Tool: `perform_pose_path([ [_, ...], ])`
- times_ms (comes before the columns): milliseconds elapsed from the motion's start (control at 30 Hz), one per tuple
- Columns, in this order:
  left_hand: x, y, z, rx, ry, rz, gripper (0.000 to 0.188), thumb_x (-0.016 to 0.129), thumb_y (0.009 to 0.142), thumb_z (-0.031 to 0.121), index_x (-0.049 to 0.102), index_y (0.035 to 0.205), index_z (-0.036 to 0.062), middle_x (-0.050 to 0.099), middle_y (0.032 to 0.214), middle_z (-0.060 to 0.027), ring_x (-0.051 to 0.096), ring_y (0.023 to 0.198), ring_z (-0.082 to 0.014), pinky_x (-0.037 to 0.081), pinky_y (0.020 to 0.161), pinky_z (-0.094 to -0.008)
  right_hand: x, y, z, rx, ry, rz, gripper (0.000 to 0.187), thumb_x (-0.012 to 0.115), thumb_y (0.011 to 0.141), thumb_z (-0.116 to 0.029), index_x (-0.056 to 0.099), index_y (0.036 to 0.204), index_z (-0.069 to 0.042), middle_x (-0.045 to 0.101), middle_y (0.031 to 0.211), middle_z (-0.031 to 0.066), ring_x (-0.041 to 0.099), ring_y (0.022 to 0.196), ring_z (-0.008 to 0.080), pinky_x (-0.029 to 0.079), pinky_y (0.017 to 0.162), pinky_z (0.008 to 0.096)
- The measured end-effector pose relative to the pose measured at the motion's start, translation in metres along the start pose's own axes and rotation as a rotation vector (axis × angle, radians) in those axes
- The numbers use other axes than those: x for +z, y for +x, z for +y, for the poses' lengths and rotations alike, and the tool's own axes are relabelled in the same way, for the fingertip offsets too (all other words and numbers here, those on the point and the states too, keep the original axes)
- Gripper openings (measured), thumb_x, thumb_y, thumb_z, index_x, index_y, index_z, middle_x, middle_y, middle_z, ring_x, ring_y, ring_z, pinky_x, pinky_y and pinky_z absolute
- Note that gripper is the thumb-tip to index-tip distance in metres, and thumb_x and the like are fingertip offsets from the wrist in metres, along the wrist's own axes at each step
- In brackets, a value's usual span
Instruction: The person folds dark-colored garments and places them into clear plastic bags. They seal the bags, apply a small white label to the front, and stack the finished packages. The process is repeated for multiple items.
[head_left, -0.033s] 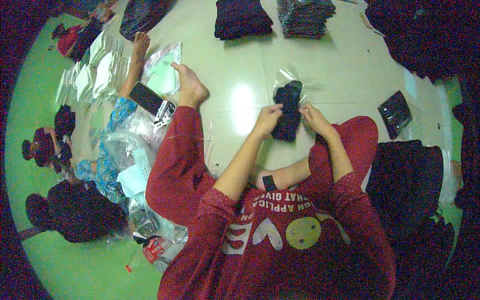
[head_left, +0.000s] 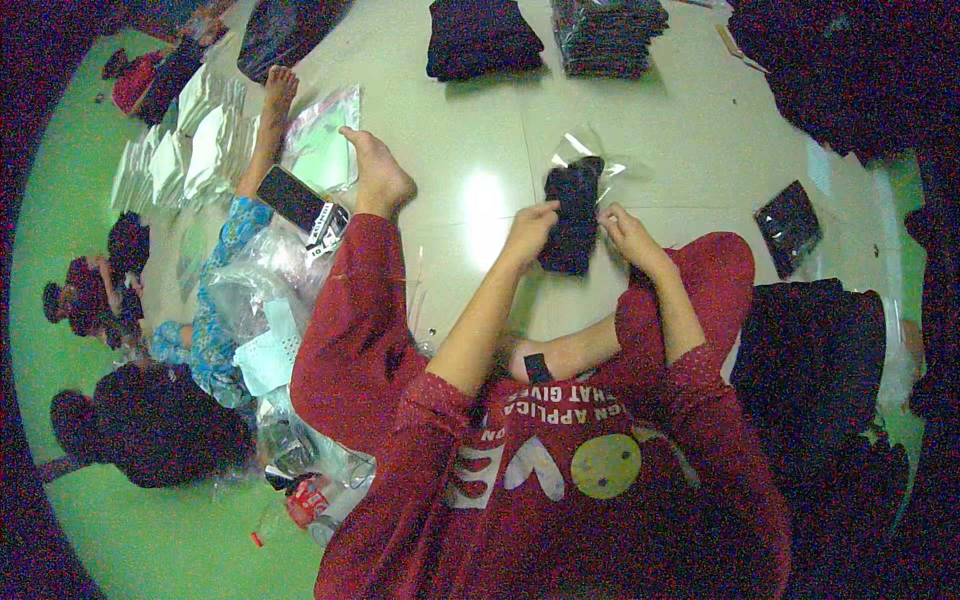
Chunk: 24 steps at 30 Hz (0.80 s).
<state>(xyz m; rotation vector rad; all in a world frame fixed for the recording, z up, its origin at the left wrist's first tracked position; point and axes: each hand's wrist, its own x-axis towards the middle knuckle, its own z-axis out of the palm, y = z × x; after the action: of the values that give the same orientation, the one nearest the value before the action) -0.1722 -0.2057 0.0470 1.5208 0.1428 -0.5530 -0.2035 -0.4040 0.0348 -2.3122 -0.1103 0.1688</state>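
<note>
A black folded piece of cloth point(head_left: 570, 222) is in front of me, just above the pale tiled floor or resting on it; I cannot tell which. Clear plastic film point(head_left: 588, 150), apparently a bag, shines at its far end and along its right side. The fingers of my left hand point(head_left: 530, 234) are closed on the cloth's left edge. On the other side, my right hand point(head_left: 630, 240) pinches close to the right edge, where thin clear film shows at the fingertips. How far the film covers the cloth is hard to make out.
Ahead stand a stack of black folded cloth point(head_left: 482, 42) and a stack of bagged pieces point(head_left: 612, 42). One bagged black piece point(head_left: 788, 228) lies right, near a dark pile point(head_left: 815, 340). Left are a phone point(head_left: 290, 196), loose clear bags point(head_left: 245, 290), white stacks point(head_left: 190, 150) and a co-worker point(head_left: 165, 425).
The black cloth has shifted slightly left and away from me. My left hand has moved a little left with it, while my right hand stays almost in place.
</note>
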Motion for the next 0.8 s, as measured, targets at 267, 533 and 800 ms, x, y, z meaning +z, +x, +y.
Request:
perform_pose_path([
  [267, -0.010, -0.074, 0.026, 0.636, 0.858, 0.541, 0.039, 0.052, 0.073, 0.007, 0.054, 0.111, 0.0019, 0.054, 0.109, -0.0201, 0.056, 0.093, -0.0333, 0.046, 0.080, -0.0365, -0.005, 0.002, -0.028, 0.094, 0.293, -0.166, 0.017, 0.046, 0.090, -0.025, 0.047, 0.095, -0.009, 0.039, 0.053, 0.0009, 0.039, 0.050, 0.0110, 0.035, 0.048, 0.0281],
  [533, -0.026, -0.082, 0.003, 0.276, 0.870, 0.345, 0.038, 0.051, 0.073, 0.007, 0.055, 0.110, 0.0013, 0.054, 0.111, -0.0204, 0.056, 0.094, -0.0345, 0.045, 0.082, -0.0369, 0.041, 0.005, -0.015, -0.117, 0.023, -0.280, 0.022, 0.044, 0.090, -0.024, 0.047, 0.095, -0.003, 0.057, 0.074, 0.0133, 0.055, 0.063, 0.0211, 0.044, 0.060, 0.0339],
  [800, -0.020, 0.006, -0.019, 0.203, 0.152, 0.077, 0.039, 0.051, 0.075, 0.007, 0.054, 0.114, 0.0021, 0.059, 0.106, -0.0152, 0.057, 0.094, -0.0216, 0.042, 0.084, -0.0284, 0.027, 0.005, -0.014, 0.031, 0.139, -0.260, 0.022, 0.044, 0.089, -0.024, 0.048, 0.097, -0.003, 0.058, 0.077, 0.0126, 0.055, 0.062, 0.0206, 0.044, 0.058, 0.0338],
])
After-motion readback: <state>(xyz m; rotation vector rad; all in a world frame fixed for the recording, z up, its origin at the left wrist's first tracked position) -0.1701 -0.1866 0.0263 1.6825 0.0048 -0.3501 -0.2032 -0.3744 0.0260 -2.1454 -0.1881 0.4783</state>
